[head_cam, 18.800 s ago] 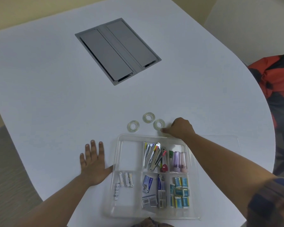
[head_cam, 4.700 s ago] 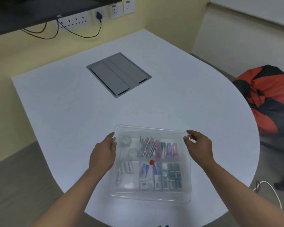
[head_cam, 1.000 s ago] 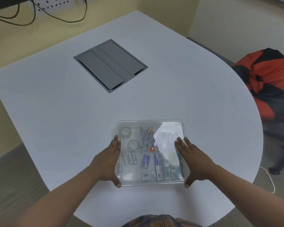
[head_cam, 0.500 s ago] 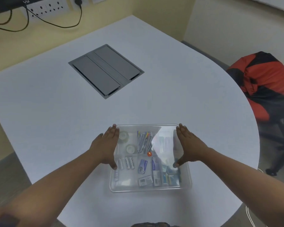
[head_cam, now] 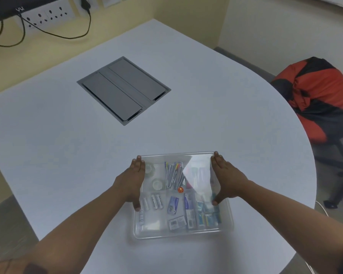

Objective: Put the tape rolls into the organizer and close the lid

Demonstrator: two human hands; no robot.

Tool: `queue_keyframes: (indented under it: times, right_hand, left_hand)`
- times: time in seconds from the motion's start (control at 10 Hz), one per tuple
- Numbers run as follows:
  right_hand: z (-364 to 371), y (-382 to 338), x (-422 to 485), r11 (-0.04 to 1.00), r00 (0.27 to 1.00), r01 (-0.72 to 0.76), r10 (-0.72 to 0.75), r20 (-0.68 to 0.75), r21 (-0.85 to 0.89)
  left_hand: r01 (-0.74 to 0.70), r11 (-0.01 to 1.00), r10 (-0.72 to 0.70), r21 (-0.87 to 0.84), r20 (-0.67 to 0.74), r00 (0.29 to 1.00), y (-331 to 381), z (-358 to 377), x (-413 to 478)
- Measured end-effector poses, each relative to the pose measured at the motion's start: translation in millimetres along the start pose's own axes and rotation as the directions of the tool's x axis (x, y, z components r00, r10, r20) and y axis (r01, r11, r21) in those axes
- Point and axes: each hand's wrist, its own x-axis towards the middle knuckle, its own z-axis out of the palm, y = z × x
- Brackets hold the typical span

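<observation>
Organizer (head_cam: 183,233) lidded on white round table (head_cam: 206,119); left hand (head_cam: 130,183), right hand (head_cam: 227,179) flat, fingers extended, pressing lid (head_cam: 196,161); yellow wall behind.

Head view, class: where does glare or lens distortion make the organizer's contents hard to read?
Head view: glare whitens the lid at the organizer far right, blurring items beneath; wide-angle lens bows the table edge; tape rolls look faint.

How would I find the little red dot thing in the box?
Look at the clear box on the white table, between the two hands. Near its middle, just below the bundle of pens, sits the red dot. It is the only round, bright orange-red thing in there.
</observation>
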Motion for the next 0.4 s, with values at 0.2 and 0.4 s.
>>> queue_keyframes:
  times: [0.2,0.4]
  right_hand:
    - [-8,-2,-2,0.998,0.999,0.004,-0.001,0.045,-0.069]
    - [-20,-19,-10,0.998,0.998,0.032,-0.036,-0.056,-0.060]
  left_hand:
    - [0.006,0.994,-0.004,0.108,-0.019,1.000,1,-7,-4]
    - [0.029,0.995,-0.018,0.094,-0.117,0.993,11,-19,-23]
